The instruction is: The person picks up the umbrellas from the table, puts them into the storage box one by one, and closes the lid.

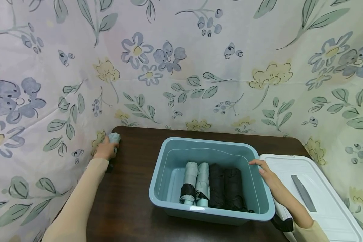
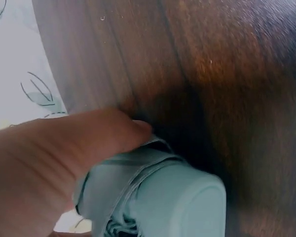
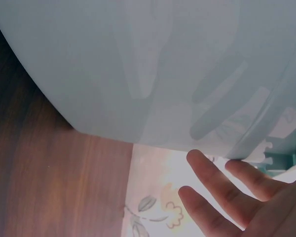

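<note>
Floral cloth (image 1: 181, 67), printed with blue and yellow flowers and green leaves, hangs behind and beside a dark brown wooden surface (image 1: 124, 195). At far left a cream sleeve (image 1: 75, 201) leads up to the left grip (image 1: 107, 150), which is at the surface's far left corner. It is clamped on a pale blue-green umbrella (image 1: 114, 137), folded and rolled; in the left wrist view the thumb lies across its wrapped fabric, just beside a smooth rounded end, while the other fingers are mostly hidden.

Well to the right of the left grip stands a blue-green plastic bin (image 1: 205, 216). Within it, between the two grips, four folded umbrellas lie side by side: first a pair of pale umbrellas (image 1: 190, 174) with black bands near their lower ends, then a pair of black umbrellas (image 1: 233, 185), the nearer pair to the right grip.

On the bin's right side is the right grip (image 1: 269, 176), at the rim, holding none of the umbrellas; the right wrist view shows its fingers straight and spread apart by the bin's outer wall. Right of that grip, partly beneath its forearm, lies a white lid (image 1: 328, 191) with a grey strip (image 1: 303, 193) across it.
</note>
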`<state>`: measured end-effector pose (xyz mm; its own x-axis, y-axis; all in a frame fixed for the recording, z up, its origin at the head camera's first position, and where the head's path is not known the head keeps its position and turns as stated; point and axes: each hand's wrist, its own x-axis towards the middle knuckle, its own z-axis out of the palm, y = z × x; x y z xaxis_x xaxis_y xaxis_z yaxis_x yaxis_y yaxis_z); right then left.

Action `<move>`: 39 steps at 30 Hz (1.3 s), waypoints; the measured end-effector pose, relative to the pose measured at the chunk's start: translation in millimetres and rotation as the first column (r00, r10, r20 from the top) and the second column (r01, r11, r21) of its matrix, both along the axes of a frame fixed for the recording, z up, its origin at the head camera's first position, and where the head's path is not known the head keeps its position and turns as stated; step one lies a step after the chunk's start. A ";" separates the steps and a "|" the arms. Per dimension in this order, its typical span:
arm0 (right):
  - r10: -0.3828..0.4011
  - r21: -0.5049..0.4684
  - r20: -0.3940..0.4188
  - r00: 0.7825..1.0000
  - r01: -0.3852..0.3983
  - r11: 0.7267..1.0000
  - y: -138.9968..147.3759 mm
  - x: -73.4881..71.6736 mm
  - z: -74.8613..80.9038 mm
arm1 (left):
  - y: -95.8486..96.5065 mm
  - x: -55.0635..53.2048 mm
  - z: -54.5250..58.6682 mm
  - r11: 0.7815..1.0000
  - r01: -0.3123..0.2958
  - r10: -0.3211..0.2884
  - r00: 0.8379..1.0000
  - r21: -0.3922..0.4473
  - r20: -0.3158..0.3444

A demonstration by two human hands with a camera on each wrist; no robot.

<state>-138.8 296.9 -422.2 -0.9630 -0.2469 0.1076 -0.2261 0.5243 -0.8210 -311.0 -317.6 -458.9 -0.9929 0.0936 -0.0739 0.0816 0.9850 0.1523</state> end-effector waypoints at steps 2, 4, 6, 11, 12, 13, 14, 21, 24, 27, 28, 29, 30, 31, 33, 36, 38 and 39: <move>-0.004 -0.002 0.004 1.000 0.004 1.000 0.1 0.1 0.0 | 1.4 -2.7 -1.0 1.000 -0.014 0.014 1.000 -0.001 0.014; -0.008 -0.003 0.007 1.000 0.008 1.000 0.2 0.0 0.0 | 1.6 -5.1 -1.8 1.000 -0.024 0.024 0.999 -0.005 0.028; -0.009 -0.003 0.011 1.000 0.009 1.000 0.1 -0.2 -0.1 | 1.3 -6.3 -2.5 1.000 -0.031 0.031 0.999 -0.005 0.041; -0.008 -0.005 0.017 1.000 0.008 1.000 -0.2 -0.5 -0.3 | -1.5 -6.5 -3.4 0.997 -0.068 0.066 0.996 0.045 0.055; -0.008 -0.006 0.018 1.000 0.008 1.000 -0.1 -0.6 -0.3 | -2.3 -6.2 -3.0 0.995 -0.077 0.074 0.996 0.063 0.058; -0.007 -0.009 0.018 1.000 0.007 1.000 -0.1 -0.5 -0.3 | -3.0 -6.4 -3.0 0.993 -0.089 0.084 0.995 0.080 0.062; -0.005 -0.010 0.017 1.000 0.005 1.000 0.0 -0.5 -0.2 | -3.8 -6.5 -2.9 0.991 -0.095 0.089 0.994 0.093 0.065; 0.002 -0.021 0.007 1.000 -0.002 1.000 0.6 -0.6 0.3 | -6.6 -7.9 2.1 0.981 -0.122 0.110 0.990 0.149 0.091; 0.004 -0.022 0.012 1.000 -0.004 1.000 0.8 -0.4 0.2 | -5.4 -3.2 7.9 0.976 -0.137 0.121 0.987 0.169 0.104; 0.010 -0.025 0.015 1.000 -0.009 1.000 0.5 -0.4 -0.1 | -6.1 2.8 12.1 0.974 -0.141 0.123 0.986 0.178 0.108; 0.009 -0.025 0.016 1.000 -0.009 1.000 0.5 -0.3 -0.2 | -6.1 4.6 13.5 0.972 -0.144 0.125 0.986 0.184 0.112; 0.007 -0.023 0.015 1.000 -0.007 1.000 0.3 -0.1 -0.2 | -5.8 6.1 14.8 0.971 -0.147 0.127 0.985 0.190 0.115; 0.005 -0.021 0.014 1.000 -0.005 1.000 0.2 0.0 -0.1 | -5.9 7.2 15.9 0.969 -0.149 0.127 0.985 0.196 0.119; 0.003 -0.021 0.016 1.000 -0.003 1.000 0.0 0.0 -0.1 | -5.8 8.2 16.9 0.969 -0.147 0.125 0.985 0.199 0.118; -0.001 -0.015 0.015 1.000 0.001 1.000 -0.2 0.1 0.1 | -5.9 9.4 17.9 0.966 -0.151 0.127 0.984 0.210 0.123; -0.004 -0.013 0.017 1.000 0.004 1.000 -0.3 -0.1 0.4 | -6.9 9.2 17.2 0.968 -0.135 0.115 0.988 0.211 0.104; -0.006 -0.009 0.017 1.000 0.006 1.000 -0.2 -0.3 0.6 | -7.7 8.6 16.1 0.966 -0.129 0.112 0.990 0.222 0.085; -0.007 -0.010 0.018 1.000 0.007 1.000 -0.2 -0.6 0.8 | -8.3 8.0 15.1 0.965 -0.127 0.113 0.991 0.229 0.071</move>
